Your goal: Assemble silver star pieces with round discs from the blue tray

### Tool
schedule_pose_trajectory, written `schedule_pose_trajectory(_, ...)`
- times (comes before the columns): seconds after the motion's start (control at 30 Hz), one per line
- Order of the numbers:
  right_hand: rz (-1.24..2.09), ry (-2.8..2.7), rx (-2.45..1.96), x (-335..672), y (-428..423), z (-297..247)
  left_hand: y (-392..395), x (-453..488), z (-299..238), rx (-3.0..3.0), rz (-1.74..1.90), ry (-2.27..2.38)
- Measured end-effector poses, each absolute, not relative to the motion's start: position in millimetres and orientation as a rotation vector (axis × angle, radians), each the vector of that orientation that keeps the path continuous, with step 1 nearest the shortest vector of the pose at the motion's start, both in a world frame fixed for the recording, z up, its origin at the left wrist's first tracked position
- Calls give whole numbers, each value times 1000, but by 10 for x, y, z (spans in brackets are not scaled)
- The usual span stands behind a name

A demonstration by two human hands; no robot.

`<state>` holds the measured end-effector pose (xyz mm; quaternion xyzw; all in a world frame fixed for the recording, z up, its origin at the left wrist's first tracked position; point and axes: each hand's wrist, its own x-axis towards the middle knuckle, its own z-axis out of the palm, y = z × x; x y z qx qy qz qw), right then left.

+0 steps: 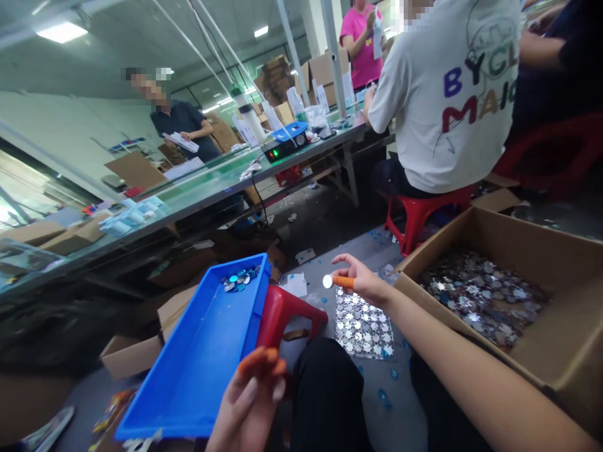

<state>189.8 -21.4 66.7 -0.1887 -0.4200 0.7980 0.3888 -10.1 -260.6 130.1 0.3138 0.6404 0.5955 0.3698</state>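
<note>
My right hand (360,282), with an orange finger cover, pinches a small bright round disc (328,281) at its fingertips. Below that hand a sheet of shiny silver flower-shaped pieces (362,326) lies on the floor. At the lower middle, my left hand (252,398) is raised beside the blue tray (202,345), its orange-covered fingers loosely curled and slightly blurred; I see nothing held in it. Several round blue and silver discs (240,279) lie at the tray's far end. The tray rests partly against a red stool (277,317).
To the right, a cardboard box (518,251) holds many shiny pieces. Blue bits (384,397) are scattered on the floor. A long workbench (207,204) crosses behind. A person in a white shirt (447,100) sits on a red stool (414,216); others are farther back.
</note>
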Motion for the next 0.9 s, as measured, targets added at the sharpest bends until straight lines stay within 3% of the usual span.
schedule_pose_trajectory(0.13, 1909, -1252, -664, 1926, -140, 573, -1562, 119, 1169, 1211, 1497, 1507)
schedule_pose_trajectory(0.3, 1705, -1359, -1010, 2017, -1, 479, -717, 288, 613, 1722, 1288, 1536)
schedule_pose_trajectory(0.53, 1549, -1557, -1148, 2095, 157, 376, -443, 326, 38, 1613, 1145, 1435)
schedule_pose_trajectory(0.9, 1633, -1568, -1238, 2226, 236, 450, -216, 356, 82, 1660, 1074, 1513)
